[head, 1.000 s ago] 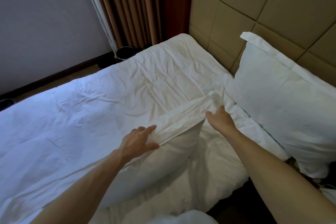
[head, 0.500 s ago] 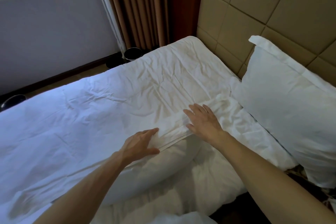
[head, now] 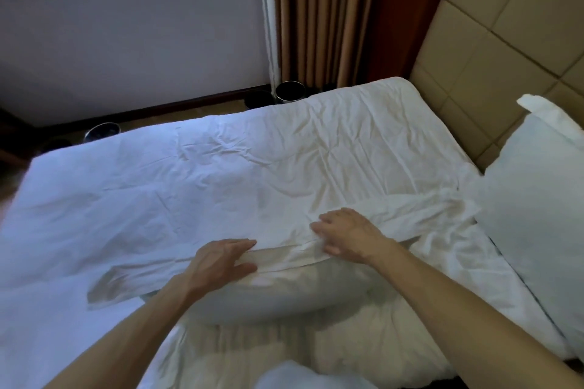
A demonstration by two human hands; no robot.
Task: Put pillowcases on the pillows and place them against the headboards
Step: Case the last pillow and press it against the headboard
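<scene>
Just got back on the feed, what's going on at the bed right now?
A person is working on a pillow lying flat on the bed. The left hand pinches the edge of the pillowcase between thumb and fingers, while the right hand presses flat on the fabric beside it. A second pillow, already cased, leans against the headboard on the right. The pillow being handled is not yet placed there.

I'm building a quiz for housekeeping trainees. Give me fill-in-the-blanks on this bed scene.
The finished pillow leans against the ____. The left hand pinches the pillowcase hem between fingers and ____. The right hand presses flat on the second pillow, which lies on the ____.
Missing: headboard; thumb; bed.
</scene>
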